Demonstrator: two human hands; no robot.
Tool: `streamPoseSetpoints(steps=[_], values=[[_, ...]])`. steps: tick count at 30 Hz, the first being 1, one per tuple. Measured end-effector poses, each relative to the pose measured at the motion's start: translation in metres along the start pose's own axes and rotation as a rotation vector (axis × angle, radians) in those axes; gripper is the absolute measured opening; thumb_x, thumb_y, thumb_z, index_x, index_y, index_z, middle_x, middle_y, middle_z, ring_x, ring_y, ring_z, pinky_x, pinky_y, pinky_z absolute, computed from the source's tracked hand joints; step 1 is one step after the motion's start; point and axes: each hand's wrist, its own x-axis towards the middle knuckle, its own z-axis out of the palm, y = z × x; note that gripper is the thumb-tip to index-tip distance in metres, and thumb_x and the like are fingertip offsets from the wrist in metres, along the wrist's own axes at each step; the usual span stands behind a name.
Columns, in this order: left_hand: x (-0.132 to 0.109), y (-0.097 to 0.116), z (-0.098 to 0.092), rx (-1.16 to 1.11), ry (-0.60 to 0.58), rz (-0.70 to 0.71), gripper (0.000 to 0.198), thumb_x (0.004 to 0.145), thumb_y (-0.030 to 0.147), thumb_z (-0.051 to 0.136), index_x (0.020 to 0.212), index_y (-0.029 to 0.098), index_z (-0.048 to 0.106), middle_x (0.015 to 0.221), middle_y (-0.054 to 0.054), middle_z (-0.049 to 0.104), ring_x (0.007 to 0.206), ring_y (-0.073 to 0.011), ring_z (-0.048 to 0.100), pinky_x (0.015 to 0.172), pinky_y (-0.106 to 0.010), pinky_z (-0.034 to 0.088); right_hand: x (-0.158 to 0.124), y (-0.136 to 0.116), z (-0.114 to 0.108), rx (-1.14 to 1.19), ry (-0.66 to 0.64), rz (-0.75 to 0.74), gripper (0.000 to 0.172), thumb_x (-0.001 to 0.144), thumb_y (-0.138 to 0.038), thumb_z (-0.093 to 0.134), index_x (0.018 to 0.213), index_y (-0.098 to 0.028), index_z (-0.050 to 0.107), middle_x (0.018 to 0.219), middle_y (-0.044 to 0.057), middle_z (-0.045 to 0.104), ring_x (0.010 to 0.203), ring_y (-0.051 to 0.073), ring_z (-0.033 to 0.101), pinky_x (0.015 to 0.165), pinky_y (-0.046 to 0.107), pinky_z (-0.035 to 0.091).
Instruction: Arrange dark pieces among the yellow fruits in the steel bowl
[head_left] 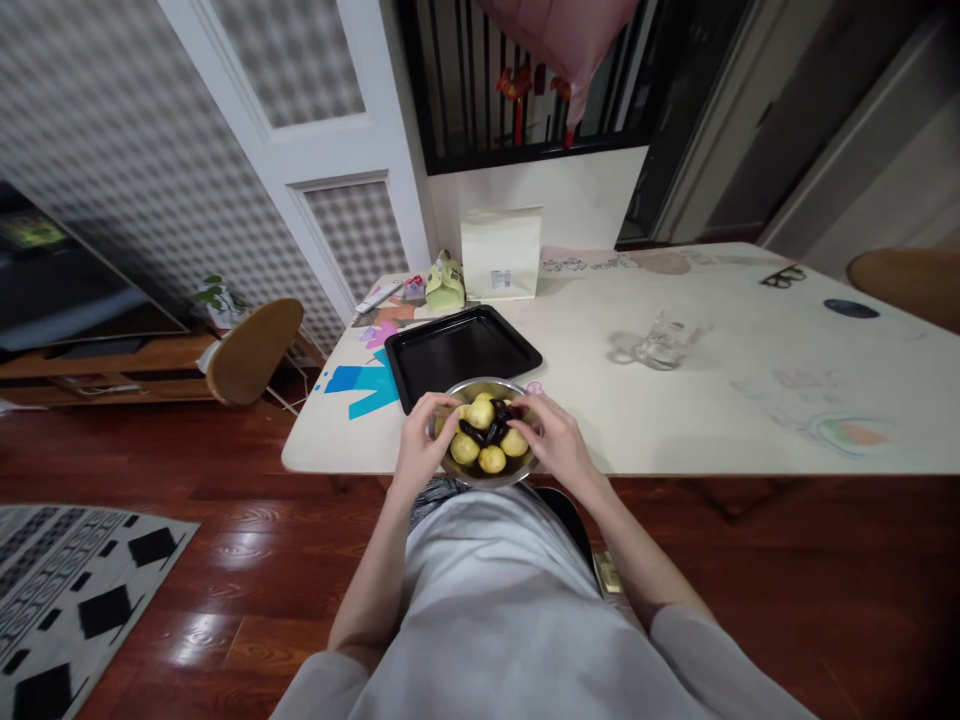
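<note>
A round metal bowl (pixel 491 482) sits at the table's near edge, close against my body. Several round yellow fruits or small potatoes (pixel 465 448) lie in it, with glossy dark, elongated pieces (pixel 495 430), like long grapes, on top in the middle. My left hand (pixel 426 440) is over the bowl's left rim, thumb and fingers curled inward beside a yellow piece; what they pinch is hidden. From the right rim my right hand (pixel 553 438) reaches in, its thumb and fingertips closed at the dark pieces.
Just behind the bowl lies a black baking tray (pixel 465 350). Farther back stand a white paper bag (pixel 501 250) and a yellow-green packet (pixel 445 282). A clear glass object (pixel 660 345) and eyeglasses (pixel 784 276) are to the right. A wooden chair (pixel 255 352) stands left of the table.
</note>
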Motion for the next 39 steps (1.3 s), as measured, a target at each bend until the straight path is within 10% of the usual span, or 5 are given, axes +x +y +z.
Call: streamPoseSetpoints(steps=[11, 39], values=[[-0.005, -0.001, 0.01, 0.227, -0.251, 0.15, 0.015, 0.094, 0.027, 0.072, 0.107, 0.021, 0.07, 0.108, -0.008, 0.072, 0.105, -0.0251, 0.064, 0.096, -0.04, 0.051, -0.003, -0.001, -0.009, -0.187, -0.22, -0.127, 0.019, 0.097, -0.011, 0.056, 0.109, -0.023, 0.065, 0.105, 0.008, 0.074, 0.101, 0.025, 0.069, 0.079, 0.035, 0.057], [-0.016, -0.009, 0.048, 0.398, -0.189, 0.261, 0.002, 0.092, 0.021, 0.072, 0.094, 0.022, 0.071, 0.095, -0.005, 0.075, 0.095, -0.0252, 0.06, 0.086, -0.04, 0.05, -0.006, 0.006, -0.02, -0.093, -0.247, -0.009, 0.022, 0.094, -0.013, 0.061, 0.111, -0.023, 0.07, 0.108, 0.007, 0.077, 0.092, 0.022, 0.074, 0.08, 0.034, 0.059]])
